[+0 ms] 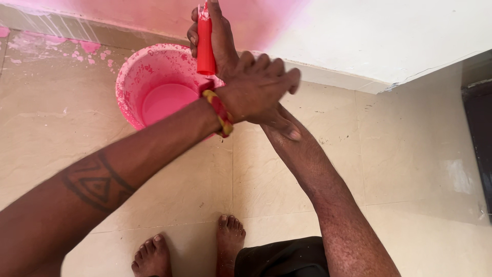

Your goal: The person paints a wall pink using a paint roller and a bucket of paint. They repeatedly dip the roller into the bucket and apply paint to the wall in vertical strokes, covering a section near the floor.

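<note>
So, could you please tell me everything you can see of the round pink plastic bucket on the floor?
The round pink plastic bucket stands upright and open on the beige tiled floor, close to the pink-smeared wall. It holds smooth pink paint, and its rim and inner wall are spattered with paler specks. Its right side is hidden behind the left hand and the red handle gripped by the right hand. Nothing visibly touches it.

Count: one pink bucket (154,82), one red handle (206,46), one red-and-yellow wrist thread (219,112). Two hands: left hand (259,92), right hand (218,36). Two bare feet (154,256); one forearm tattoo (97,184).
</note>
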